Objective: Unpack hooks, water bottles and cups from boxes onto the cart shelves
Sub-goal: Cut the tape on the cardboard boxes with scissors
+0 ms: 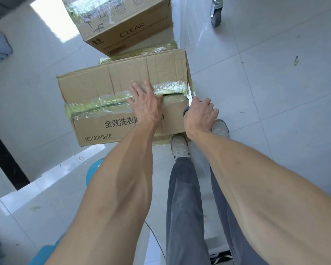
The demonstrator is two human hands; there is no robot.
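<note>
A taped cardboard box (103, 83) stands on the floor in front of me, its top seam covered with clear tape. My left hand (144, 101) lies flat on the lid beside the seam, fingers spread. My right hand (200, 113) grips scissors (189, 92) at the box's right edge, blades at the end of the tape, where a dark slit shows along the seam. The contents are hidden; no hooks, bottles or cups are visible.
A second taped box marked CLEAR (122, 23) sits just beyond the first. My legs and shoes (180, 146) stand right of the near box. Another person's shoe (216, 14) is at the top right. A blue object (93, 171) lies lower left on the tiled floor.
</note>
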